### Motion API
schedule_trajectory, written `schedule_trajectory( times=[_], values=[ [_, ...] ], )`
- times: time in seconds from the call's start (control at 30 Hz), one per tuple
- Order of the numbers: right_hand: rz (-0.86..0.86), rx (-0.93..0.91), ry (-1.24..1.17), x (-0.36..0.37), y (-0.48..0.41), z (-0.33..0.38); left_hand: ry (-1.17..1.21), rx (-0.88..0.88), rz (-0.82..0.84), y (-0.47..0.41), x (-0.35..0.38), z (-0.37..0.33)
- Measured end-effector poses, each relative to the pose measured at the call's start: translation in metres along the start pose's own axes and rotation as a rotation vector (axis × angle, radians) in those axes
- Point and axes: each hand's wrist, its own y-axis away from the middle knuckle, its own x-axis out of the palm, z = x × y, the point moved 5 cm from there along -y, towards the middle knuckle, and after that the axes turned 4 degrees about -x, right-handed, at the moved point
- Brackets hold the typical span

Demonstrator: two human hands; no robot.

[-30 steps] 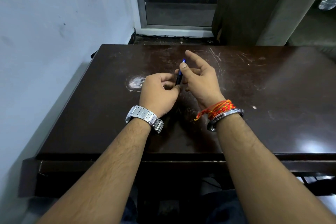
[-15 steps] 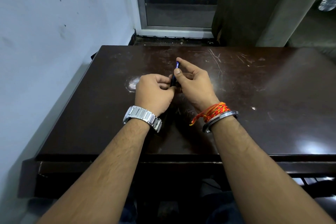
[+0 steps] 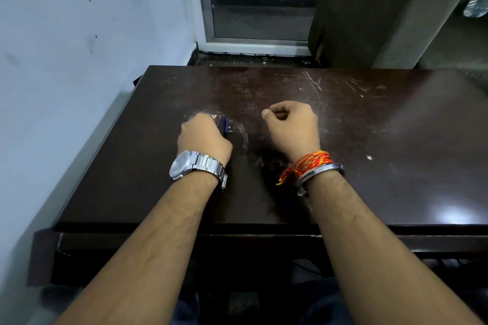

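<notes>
My left hand (image 3: 202,137), with a steel watch on the wrist, is curled around a dark pen with blue on it (image 3: 224,126). Only a short piece of the pen shows at the hand's right edge; the rest is hidden inside the fist. The hand sits low over the dark brown table (image 3: 369,166), above a pale worn patch. My right hand (image 3: 291,125), with red-orange threads and a metal bangle on the wrist, hovers a hand's width to the right. Its fingers are curled in, thumb tip out, and nothing shows in it.
A white wall (image 3: 66,60) runs close along the table's left side. Behind the table are a metal-framed door panel (image 3: 258,8) and a dark cabinet (image 3: 369,8). The tabletop is scratched at the back and has a small white speck (image 3: 369,157) right of my right wrist.
Both hands held the pen upright between them before. Now my right hand has let go and moved right, and my left hand has carried the pen left and down toward the table.
</notes>
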Motion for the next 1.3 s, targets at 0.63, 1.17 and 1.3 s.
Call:
schedule_trajectory(
  times=[0.63,1.17,1.3],
  values=[
    [0.013,0.126,0.483,-0.021,0.004,-0.012,-0.074,0.008,-0.079,-0.006,0.004,0.002],
    [0.035,0.198,0.486,-0.026,-0.001,-0.019,-0.045,0.038,-0.127,-0.001,-0.003,-0.004],
    [-0.075,0.119,0.443,-0.031,-0.002,-0.013,-0.009,0.090,-0.152,0.003,-0.004,-0.010]
  ],
)
